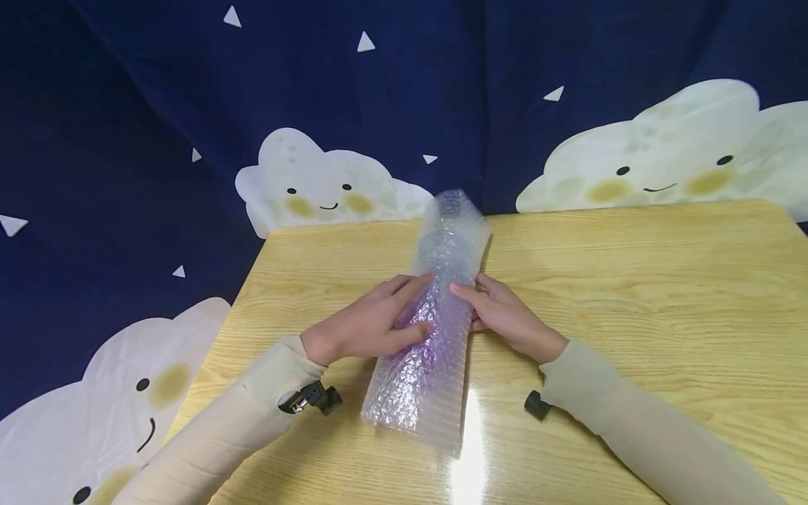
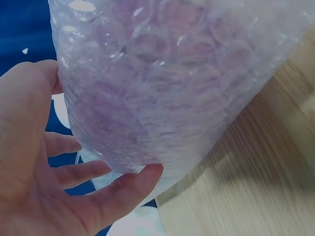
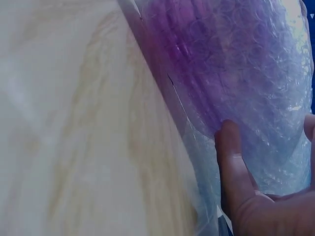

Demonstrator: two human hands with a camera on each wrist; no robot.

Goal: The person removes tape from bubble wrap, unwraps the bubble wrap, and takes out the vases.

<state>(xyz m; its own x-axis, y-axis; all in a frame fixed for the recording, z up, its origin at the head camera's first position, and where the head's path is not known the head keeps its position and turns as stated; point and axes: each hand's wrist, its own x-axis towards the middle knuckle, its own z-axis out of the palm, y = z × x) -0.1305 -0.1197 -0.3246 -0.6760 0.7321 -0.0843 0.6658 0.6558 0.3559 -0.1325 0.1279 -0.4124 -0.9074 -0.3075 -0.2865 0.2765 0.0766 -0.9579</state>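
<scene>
In the head view a long piece of clear bubble wrap (image 1: 435, 379) lies folded lengthwise over something purple, whose kind the wrap hides. My left hand (image 1: 375, 319) rests on the wrap's left side, thumb and forefinger spread apart and fairly straight. The left wrist view shows the fingers of this left hand (image 2: 93, 196) touching the edge of the bubble wrap (image 2: 157, 93). From the right, my right hand (image 1: 508, 315) pinches the wrap's edge, thumb on top and other fingers at the side and partly hidden. The right wrist view has its thumb (image 3: 229, 152) against the purple-tinted wrap (image 3: 236, 73).
The wrap lies on a light wooden table (image 1: 631, 280), its far end reaching the table's back edge. Behind hangs a dark blue cloth (image 1: 404, 91) with white clouds and triangles. A black wrist mount (image 1: 312, 398) sits at the left sleeve, another (image 1: 537, 405) near the right.
</scene>
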